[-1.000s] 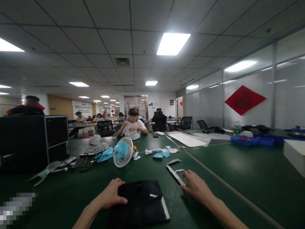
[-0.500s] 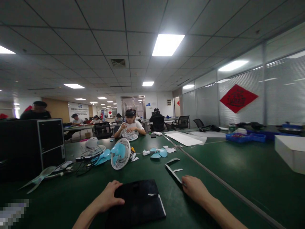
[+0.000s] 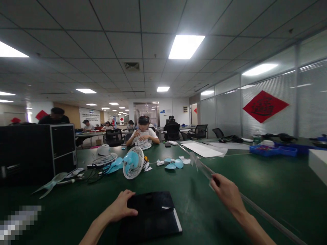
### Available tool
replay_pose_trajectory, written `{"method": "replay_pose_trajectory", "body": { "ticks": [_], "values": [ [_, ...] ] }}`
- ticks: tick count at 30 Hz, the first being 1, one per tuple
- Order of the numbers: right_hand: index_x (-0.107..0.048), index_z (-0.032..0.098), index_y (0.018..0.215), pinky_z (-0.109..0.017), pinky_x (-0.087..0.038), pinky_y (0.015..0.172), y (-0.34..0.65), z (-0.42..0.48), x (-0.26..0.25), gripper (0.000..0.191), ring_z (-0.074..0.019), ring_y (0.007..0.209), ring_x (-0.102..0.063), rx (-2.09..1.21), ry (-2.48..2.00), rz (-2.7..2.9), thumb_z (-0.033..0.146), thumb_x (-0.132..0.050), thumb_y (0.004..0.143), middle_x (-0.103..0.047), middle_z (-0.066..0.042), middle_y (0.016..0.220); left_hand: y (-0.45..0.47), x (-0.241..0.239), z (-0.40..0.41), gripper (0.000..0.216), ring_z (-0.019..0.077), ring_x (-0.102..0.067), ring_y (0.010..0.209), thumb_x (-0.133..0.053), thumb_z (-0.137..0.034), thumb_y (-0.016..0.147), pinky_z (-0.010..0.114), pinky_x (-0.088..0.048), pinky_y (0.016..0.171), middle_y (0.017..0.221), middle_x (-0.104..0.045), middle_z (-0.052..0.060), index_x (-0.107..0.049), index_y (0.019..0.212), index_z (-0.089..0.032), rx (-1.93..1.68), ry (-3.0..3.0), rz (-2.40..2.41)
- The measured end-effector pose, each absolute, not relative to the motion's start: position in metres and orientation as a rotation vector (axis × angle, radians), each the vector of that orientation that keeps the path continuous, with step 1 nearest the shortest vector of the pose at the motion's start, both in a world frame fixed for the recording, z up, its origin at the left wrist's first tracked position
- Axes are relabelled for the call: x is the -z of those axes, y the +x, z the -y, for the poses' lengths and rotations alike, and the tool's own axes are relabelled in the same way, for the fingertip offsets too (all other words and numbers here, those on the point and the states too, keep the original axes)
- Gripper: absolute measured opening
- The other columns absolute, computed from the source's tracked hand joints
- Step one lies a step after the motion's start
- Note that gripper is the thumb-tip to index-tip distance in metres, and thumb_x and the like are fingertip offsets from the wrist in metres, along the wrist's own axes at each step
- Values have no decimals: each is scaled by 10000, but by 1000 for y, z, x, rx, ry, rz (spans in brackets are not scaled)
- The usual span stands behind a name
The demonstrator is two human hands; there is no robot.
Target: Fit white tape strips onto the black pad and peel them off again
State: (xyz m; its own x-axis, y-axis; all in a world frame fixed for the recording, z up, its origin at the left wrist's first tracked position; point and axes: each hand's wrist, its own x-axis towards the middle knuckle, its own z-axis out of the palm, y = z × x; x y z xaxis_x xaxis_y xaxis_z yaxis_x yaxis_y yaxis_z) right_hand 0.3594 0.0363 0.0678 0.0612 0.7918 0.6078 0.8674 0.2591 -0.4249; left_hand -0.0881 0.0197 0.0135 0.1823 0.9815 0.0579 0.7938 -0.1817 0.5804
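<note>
A flat black rectangular case (image 3: 150,212) lies on the green table in front of me. Along its right edge runs a white band, and a small torn white patch shows on its top. My left hand (image 3: 122,207) grips the case at its left side, thumb on top and fingers at the far left corner. Raised to the right of the case, my right hand (image 3: 226,190) is closed on the near end of a thin, pale strip (image 3: 201,166). The strip is smeared by motion, so its material is unclear.
Fan parts lie beyond the case: a white grille with blue blades (image 3: 133,162), a loose blue blade (image 3: 173,164) and cables. At left stands a black computer tower (image 3: 38,153). White sheets (image 3: 204,148) and blue trays (image 3: 264,150) lie at right. A person (image 3: 143,136) sits opposite.
My right hand has lifted up and to the right with the strip, away from the table beside the case. My left hand stays on the case. The view has turned slightly left.
</note>
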Motion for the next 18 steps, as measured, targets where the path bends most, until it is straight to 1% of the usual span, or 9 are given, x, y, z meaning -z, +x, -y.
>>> {"method": "replay_pose_trajectory", "body": {
  "ticks": [2, 4, 6, 9, 11, 13, 15, 18],
  "values": [
    [-625, 176, 926, -312, -461, 692, 348, -27, -76, 309, -224, 761, -617, -61, -1366, 1710, 380, -412, 836, -681, -94, 870, -86, -22, -19, 787, 291, -392, 1274, -627, -615, 658, 386, -324, 1073, 1393, -430, 110, -490, 1309, -193, -767, 2058, -1692],
    [-632, 180, 884, -291, -458, 647, 334, -18, -83, 317, -201, 716, -595, -261, -1220, 1721, 419, -433, 827, -666, -68, 813, -85, -33, -18, 665, 270, -395, 1277, -505, -609, 762, 387, -305, 1088, 1376, -457, 104, -514, 1276, -187, -1045, 2054, -1733],
    [-631, 178, 828, -265, -434, 585, 319, -10, -89, 304, -170, 658, -553, -468, -1106, 1741, 434, -467, 806, -631, -38, 745, -85, -46, -15, 595, 251, -441, 1240, -408, -594, 817, 373, -356, 1049, 1332, -503, 98, -543, 1227, -184, -1319, 1993, -1741],
    [-619, 165, 758, -232, -384, 518, 296, -3, -94, 263, -128, 590, -486, -794, -976, 1747, 416, -539, 753, -564, -1, 666, -86, -64, -6, 597, 243, -499, 1175, -401, -622, 813, 348, -424, 963, 1292, -549, 90, -566, 1190, -189, -1561, 1850, -1665],
    [-611, 154, 723, -216, -353, 491, 283, -2, -93, 226, -107, 562, -458, -1000, -914, 1742, 378, -585, 715, -528, 16, 628, -85, -73, 2, 634, 237, -550, 1084, -392, -656, 807, 325, -460, 866, 1206, -608, 101, -593, 1159, -169, -1555, 1759, -1557],
    [-612, 143, 705, -206, -321, 468, 271, -5, -88, 190, -89, 530, -428, -1165, -877, 1747, 332, -609, 691, -500, 31, 597, -82, -77, 10, 685, 212, -593, 913, -360, -694, 803, 280, -466, 695, 1049, -669, 113, -644, 1077, -134, -1384, 1689, -1425],
    [-613, 138, 698, -201, -296, 454, 263, -11, -79, 157, -76, 505, -404, -1271, -873, 1746, 294, -611, 678, -481, 43, 574, -78, -79, 16, 708, 164, -575, 739, -353, -713, 797, 239, -408, 564, 900, -683, 104, -682, 965, -110, -1200, 1641, -1305],
    [-605, 140, 681, -201, -271, 449, 257, -19, -63, 123, -72, 490, -394, -1350, -906, 1704, 262, -606, 666, -464, 54, 546, -72, -78, 20, 653, 93, -475, 557, -431, -700, 776, 205, -308, 475, 687, -623, 34, -684, 852, -102, -1058, 1662, -1245]
  ]
}}
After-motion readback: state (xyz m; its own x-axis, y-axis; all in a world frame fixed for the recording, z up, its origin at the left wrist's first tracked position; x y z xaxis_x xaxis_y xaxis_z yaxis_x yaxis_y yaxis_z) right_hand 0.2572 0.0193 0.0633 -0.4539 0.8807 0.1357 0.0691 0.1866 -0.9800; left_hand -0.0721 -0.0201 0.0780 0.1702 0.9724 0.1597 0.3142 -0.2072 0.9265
